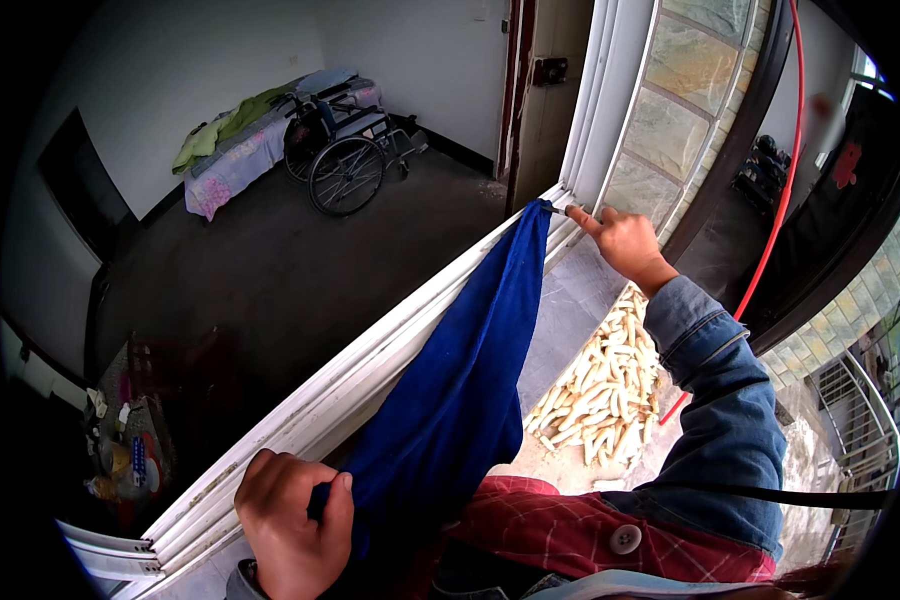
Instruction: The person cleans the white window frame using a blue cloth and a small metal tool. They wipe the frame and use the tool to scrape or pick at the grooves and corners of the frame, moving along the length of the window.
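A dark blue cloth (465,352) hangs over the near side of a white window frame's sill track (345,375), its narrow upper end bunched at the frame's far corner. My right hand (626,240) holds a thin tool (557,211), of a kind I cannot tell, with the index finger stretched along it. The tool's tip meets the bunched cloth end in the corner. My left hand (296,510) is curled round a lower edge of the cloth, near the close end of the sill. The fingertips of that hand are partly hidden.
Beyond the frame are a wheelchair (346,169) and a bed with floral cloth (232,184). A cluttered table (146,450) stands at lower left. Outside, corn cobs (607,390) lie piled on the ground, and a red hose or cable (784,195) hangs at right.
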The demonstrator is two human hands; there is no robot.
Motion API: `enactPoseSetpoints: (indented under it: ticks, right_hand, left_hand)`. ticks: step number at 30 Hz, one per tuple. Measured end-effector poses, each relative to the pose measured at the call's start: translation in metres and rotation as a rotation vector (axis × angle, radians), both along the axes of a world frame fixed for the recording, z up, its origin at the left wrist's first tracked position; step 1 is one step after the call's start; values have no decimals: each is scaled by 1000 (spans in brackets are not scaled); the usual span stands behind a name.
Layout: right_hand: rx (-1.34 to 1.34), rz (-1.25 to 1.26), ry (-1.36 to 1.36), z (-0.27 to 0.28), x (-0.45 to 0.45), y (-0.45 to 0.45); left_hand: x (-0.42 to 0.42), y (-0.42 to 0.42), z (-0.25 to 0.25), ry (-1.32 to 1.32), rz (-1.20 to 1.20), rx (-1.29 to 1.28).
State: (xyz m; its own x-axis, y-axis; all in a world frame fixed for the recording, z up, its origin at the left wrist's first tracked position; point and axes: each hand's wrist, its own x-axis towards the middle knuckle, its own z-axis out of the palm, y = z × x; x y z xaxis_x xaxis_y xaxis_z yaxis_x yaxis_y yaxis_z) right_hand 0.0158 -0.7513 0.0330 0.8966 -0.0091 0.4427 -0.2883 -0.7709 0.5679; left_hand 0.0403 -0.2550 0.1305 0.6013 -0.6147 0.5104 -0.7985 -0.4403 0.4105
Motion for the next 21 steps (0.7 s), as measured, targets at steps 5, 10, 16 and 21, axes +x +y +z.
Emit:
enactPoseSetpoints:
  ticks: [5, 10, 16, 21]
  right_hand:
    - [24, 18, 31, 1, -1, 0]
    - [-1, -14, 75, 11, -1, -6]
    - [72, -156, 64, 20, 5, -5]
    - [283, -326, -26, 5, 24, 17]
  left_hand:
    - [38, -11, 19, -58, 134, -58]
    - [78, -35, 20, -76, 110, -181]
    - [105, -77, 28, -209, 0, -256]
    - [104, -105, 13, -289, -144, -173]
